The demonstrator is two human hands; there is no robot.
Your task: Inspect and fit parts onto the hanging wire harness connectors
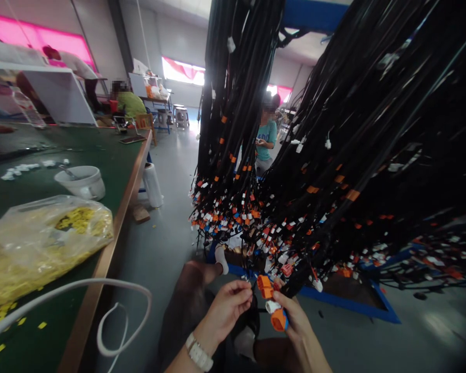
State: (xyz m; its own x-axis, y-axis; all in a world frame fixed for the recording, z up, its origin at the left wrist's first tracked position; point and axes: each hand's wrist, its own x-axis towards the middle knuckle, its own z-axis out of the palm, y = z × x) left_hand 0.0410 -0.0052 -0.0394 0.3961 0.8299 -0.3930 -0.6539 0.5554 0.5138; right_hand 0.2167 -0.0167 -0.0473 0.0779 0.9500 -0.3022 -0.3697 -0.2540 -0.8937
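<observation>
Head view: right hand (297, 317) is clamped on a small cluster of connectors, thumb on the near side. Cluster = 1 upper orange connector housing (264, 286), 1 white connector (272, 306) just below it, 1 lower orange connector housing (279, 320) with a bit of blue beside it. All 3 sit low, right of centre, in front of the hanging harnesses. Left hand (230, 306) is just left of the cluster and apart from it, thumb and index tips together; can't tell if anything thin is between them. White wristwatch (199, 353) on the left wrist. 2 big black cable bundles, left (236, 103) and right (373, 150), hang by a blue beam (314, 15), white, orange and red connectors massed at the lower ends; blue base frame (345, 301) below. Left side: green worktable (118, 155) with white mug (86, 182), spoon (69, 172) in it, row of small white parts (21, 169), clear bag of yellow pieces (79, 220), loose yellow bits near the edge. White cord (101, 281) loops across the near corner. White roll (152, 185) stands on the floor beside the table. Co-worker in teal shirt (267, 135) shows between bundles; co-worker in yellow-green top (132, 106) sits beyond the table.
</observation>
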